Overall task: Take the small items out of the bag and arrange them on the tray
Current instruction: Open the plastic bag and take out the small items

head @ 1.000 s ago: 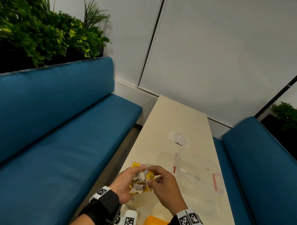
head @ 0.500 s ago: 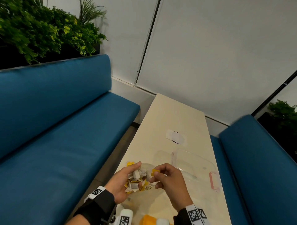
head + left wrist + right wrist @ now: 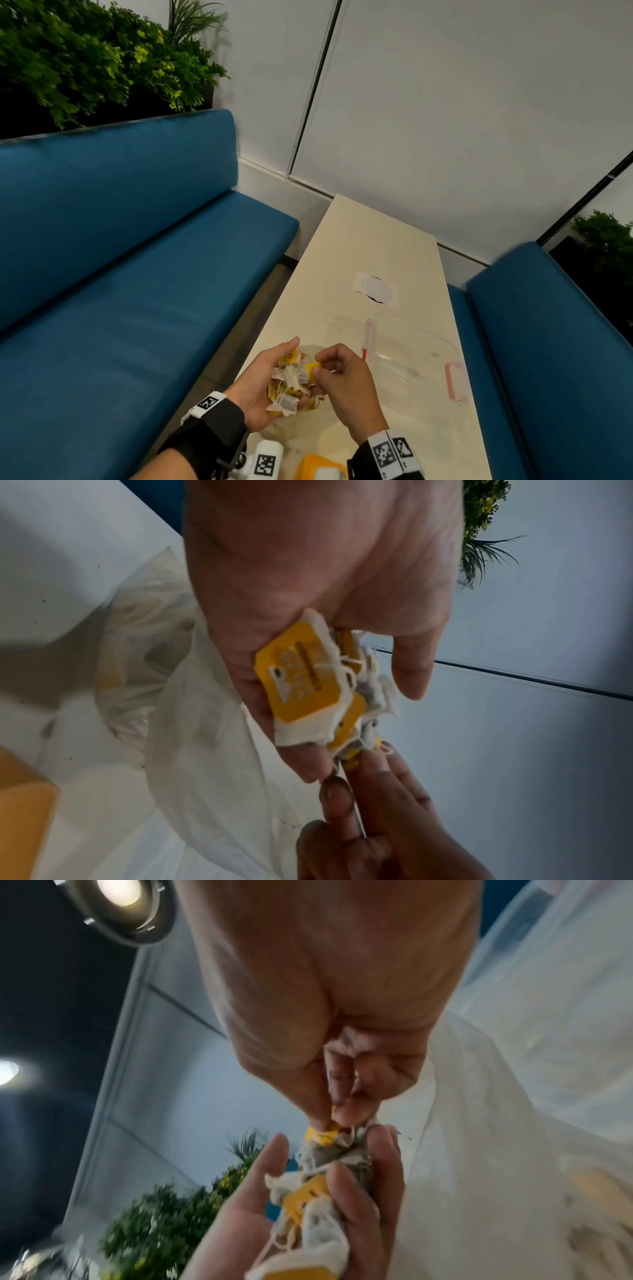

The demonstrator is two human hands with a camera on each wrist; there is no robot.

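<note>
Since half a second ago the right hand (image 3: pixel 346 383) has closed back in against the bundle, and its thumb and forefinger now pinch one yellow tag (image 3: pixel 323 1134) at the top of the clump instead of hovering just off it. The left hand (image 3: pixel 263 387) cups the bunch of tea bags (image 3: pixel 291 383), thumb on one side and fingers curled round the other, so its grip is clamped on the whole tangle; the right grip is together on that single tag.

Both hands hang above the near end of the worktop (image 3: pixel 373 246), over the crumpled clear bag (image 3: pixel 192 750) lying beneath them. The clear tray (image 3: pixel 428 346) with its pink handle sits just to the right, toward the worktop's right edge, and I can see no tea bag in it yet.

To do this step well, I would judge that the right hand should draw its tag out slowly and along the string, because the white threads look knotted among the sachets and a sharp tug could tear paper or drag several out together. The left hand ought to loosen slightly, only enough to let one bag slip free. The left palm faces up and inward; the right hand arches over it, knuckles up, wrist bent down toward the bundle.
</note>
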